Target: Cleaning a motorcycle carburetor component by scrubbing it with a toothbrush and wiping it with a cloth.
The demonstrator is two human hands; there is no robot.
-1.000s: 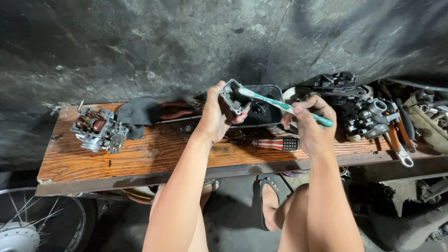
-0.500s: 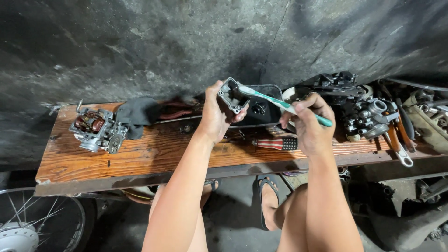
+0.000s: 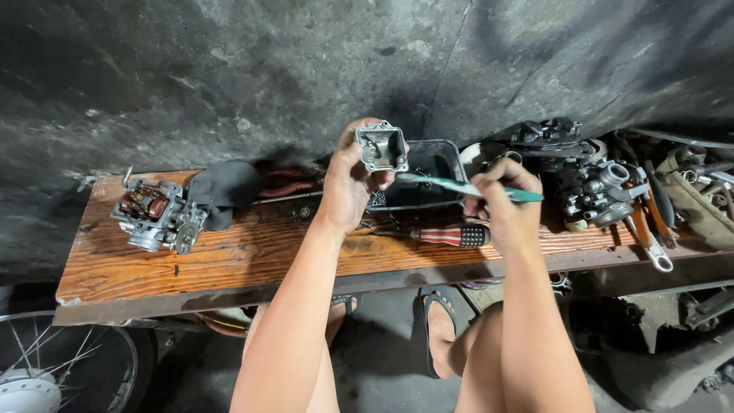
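Hands work above a wooden bench (image 3: 229, 256): the left hand (image 3: 348, 183) grips a small metal bowl (image 3: 382, 147) raised off the far edge, the right hand (image 3: 501, 200) clasps a green toothbrush (image 3: 466, 188) just beside it. A carburettor (image 3: 157, 216) sits well apart, leftward; concrete wall behind.

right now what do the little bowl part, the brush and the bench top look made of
Bowl part in the left hand: looks like cast metal, dull grey, probably aluminium. Brush in the right hand: seemingly plastic, smooth teal handle with a pale head. Bench top: wood, orange-brown, with visible grain and a worn surface.
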